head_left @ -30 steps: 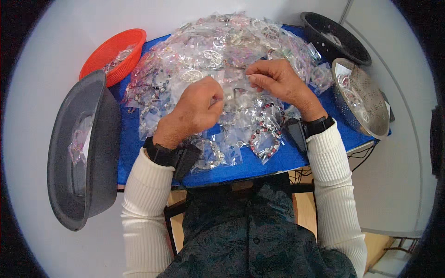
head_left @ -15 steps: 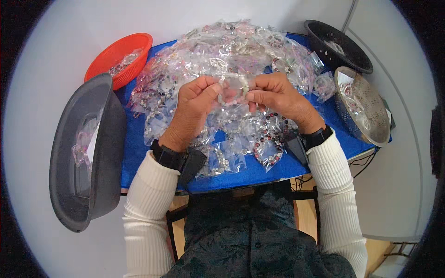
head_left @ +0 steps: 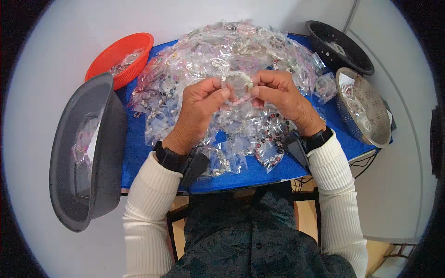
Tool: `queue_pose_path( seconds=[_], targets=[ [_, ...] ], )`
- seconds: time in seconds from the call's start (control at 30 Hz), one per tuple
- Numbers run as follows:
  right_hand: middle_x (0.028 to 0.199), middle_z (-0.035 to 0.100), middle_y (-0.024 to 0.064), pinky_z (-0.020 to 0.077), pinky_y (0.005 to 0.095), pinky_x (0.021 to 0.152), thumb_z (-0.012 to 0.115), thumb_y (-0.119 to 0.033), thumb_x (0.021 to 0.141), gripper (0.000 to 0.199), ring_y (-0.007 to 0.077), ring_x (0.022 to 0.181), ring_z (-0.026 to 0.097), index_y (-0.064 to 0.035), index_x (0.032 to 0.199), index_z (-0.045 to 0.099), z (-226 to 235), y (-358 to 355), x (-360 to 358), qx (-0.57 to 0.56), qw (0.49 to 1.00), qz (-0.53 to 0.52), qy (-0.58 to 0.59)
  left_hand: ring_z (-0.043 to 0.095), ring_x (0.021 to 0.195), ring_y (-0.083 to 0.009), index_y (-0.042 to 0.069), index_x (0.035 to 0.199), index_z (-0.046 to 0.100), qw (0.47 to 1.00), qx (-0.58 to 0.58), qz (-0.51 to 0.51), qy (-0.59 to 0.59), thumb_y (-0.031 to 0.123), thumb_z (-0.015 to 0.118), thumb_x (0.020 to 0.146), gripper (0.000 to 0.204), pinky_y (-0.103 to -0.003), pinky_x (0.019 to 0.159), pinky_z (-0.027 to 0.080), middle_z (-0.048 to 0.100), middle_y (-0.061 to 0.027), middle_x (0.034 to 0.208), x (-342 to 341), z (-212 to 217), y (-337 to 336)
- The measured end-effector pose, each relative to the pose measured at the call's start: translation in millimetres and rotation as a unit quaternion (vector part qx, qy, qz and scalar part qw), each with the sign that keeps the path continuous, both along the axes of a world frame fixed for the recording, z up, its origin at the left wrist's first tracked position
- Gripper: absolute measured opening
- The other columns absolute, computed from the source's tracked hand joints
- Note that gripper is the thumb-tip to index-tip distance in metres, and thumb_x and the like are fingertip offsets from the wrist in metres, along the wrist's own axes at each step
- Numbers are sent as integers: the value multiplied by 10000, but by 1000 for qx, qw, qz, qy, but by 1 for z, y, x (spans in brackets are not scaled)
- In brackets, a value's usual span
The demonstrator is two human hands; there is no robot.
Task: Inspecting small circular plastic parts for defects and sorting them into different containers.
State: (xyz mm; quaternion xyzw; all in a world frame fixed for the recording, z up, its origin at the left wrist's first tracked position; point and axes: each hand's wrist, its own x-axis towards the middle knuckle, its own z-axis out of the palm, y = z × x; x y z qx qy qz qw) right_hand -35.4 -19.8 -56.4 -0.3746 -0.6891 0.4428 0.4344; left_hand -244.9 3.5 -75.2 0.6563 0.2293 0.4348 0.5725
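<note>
A pale beaded bracelet (head_left: 237, 100), with whitish, light green and pink beads, is held up between my hands. It looks to be in a clear bag, though the film is hard to make out. My left hand (head_left: 202, 104) pinches its left side between thumb and fingers. On the opposite side my right hand (head_left: 281, 96) grips the edge the same way. Behind and beneath it spreads a large heap of bagged bracelets (head_left: 185, 60). Nearer me lie a bagged bracelet with dark and red beads (head_left: 270, 155) and a silvery one (head_left: 222, 160).
Blue cloth (head_left: 139, 157) covers the table. At the left are a red basket (head_left: 141, 55) and a deep grey basin (head_left: 109, 153), each with bagged pieces inside. To the right stand a black basket (head_left: 315, 34) and a metal colander (head_left: 378, 109), also holding some.
My left hand has shifted slightly right, closer to my right hand, and the bracelet has moved a little right with it. Both hands keep their hold.
</note>
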Motion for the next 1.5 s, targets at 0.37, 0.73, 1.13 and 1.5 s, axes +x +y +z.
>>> queue_pose_path(
  seconds=[0.37, 0.73, 1.13, 1.5],
  targets=[
    [686, 573, -14, 426, 203, 590, 592, -196, 841, 184, 57, 630, 523, -28, 767, 609, 0, -2, -1, -1, 1000, 11, 7, 566, 740, -95, 4, 916, 600, 998, -15, 33, 49, 109, 519, 843, 152, -245, 680, 438, 625, -47, 821, 0, 6, -2],
    [658, 569, -14, 395, 200, 518, 596, -151, 837, 140, 43, 591, 513, -21, 799, 633, 2, -3, -6, 6, 998, -16, 68, 617, 737, -132, 13, 914, 607, 993, -102, 31, -55, 70, 552, 819, 124, -249, 634, 486, 630, -49, 839, 1, 3, 1],
    [657, 573, -5, 420, 212, 551, 562, -108, 872, 179, 53, 594, 513, -11, 727, 599, -1, 2, 0, 40, 999, -2, -3, 632, 824, -173, 19, 988, 590, 990, -93, 56, -94, 134, 541, 882, 164, -287, 687, 509, 641, -71, 889, 7, 6, -4],
    [636, 556, -9, 400, 208, 533, 569, -127, 877, 188, 55, 572, 491, -7, 737, 602, -1, 3, 5, 80, 996, -41, 8, 628, 805, -134, 15, 966, 617, 989, -89, 68, -96, 203, 528, 912, 215, -256, 667, 494, 647, -50, 859, 4, 4, -3]
  ],
)
